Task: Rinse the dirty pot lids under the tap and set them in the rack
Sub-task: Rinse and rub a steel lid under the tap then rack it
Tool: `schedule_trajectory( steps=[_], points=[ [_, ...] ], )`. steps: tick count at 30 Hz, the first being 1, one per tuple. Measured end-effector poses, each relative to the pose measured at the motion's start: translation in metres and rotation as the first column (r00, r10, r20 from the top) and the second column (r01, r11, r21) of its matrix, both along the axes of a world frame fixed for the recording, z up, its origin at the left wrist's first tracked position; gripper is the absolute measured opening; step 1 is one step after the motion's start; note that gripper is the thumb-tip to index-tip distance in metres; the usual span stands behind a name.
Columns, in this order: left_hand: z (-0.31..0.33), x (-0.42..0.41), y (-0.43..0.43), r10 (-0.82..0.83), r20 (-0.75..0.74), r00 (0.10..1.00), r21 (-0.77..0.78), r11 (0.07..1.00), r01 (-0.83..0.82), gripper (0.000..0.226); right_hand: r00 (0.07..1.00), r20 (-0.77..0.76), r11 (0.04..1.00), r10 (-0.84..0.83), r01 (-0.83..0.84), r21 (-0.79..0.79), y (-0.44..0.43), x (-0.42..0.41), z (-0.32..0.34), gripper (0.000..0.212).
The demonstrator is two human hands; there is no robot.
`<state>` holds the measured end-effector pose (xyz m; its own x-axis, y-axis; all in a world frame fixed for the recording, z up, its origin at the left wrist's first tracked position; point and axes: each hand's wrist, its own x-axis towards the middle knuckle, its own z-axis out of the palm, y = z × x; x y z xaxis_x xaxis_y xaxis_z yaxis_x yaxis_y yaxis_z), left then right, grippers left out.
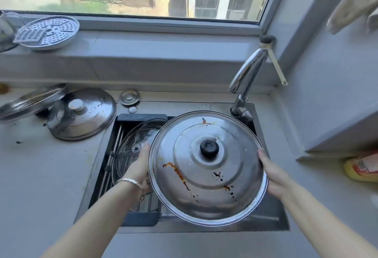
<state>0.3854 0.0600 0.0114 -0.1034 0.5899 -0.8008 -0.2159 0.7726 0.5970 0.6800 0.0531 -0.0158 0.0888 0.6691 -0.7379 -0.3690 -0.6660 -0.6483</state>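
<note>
Head view, lid: the big steel lid [206, 167], streaked with brown sauce, is tilted over the sink [272, 216] near the tap [247, 73], probably for rinsing.
Hands: the left hand [141, 167] and the right hand [274, 173] grip opposite rims to steady it.
Rack: the rack [114, 147] sits in the sink's left side and holds a glass lid [133, 141].

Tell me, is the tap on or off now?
Off: no water runs from the tap, and the lid carries unwashed stains.
</note>
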Motion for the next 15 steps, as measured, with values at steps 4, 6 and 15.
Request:
schedule_trajectory(
  steps=[4,6,15],
  points=[
    [-0.018,0.035,-0.002,0.207,0.114,0.972,-0.019,0.978,-0.207,0.071,0.998,0.040,0.998,0.050,-0.051,0.040,0.006,0.031,-0.012,0.043],
    [-0.023,0.048,0.000,0.274,-0.107,0.956,0.005,0.961,-0.275,0.072,0.978,0.168,0.991,0.126,-0.132,0.025,0.014,0.042,-0.019,0.041],
    [-0.009,0.059,0.020,0.421,-0.437,0.795,0.181,0.907,-0.381,0.046,0.782,0.575,0.963,0.240,-0.268,-0.037,0.104,0.041,-0.022,0.050]
  ],
)
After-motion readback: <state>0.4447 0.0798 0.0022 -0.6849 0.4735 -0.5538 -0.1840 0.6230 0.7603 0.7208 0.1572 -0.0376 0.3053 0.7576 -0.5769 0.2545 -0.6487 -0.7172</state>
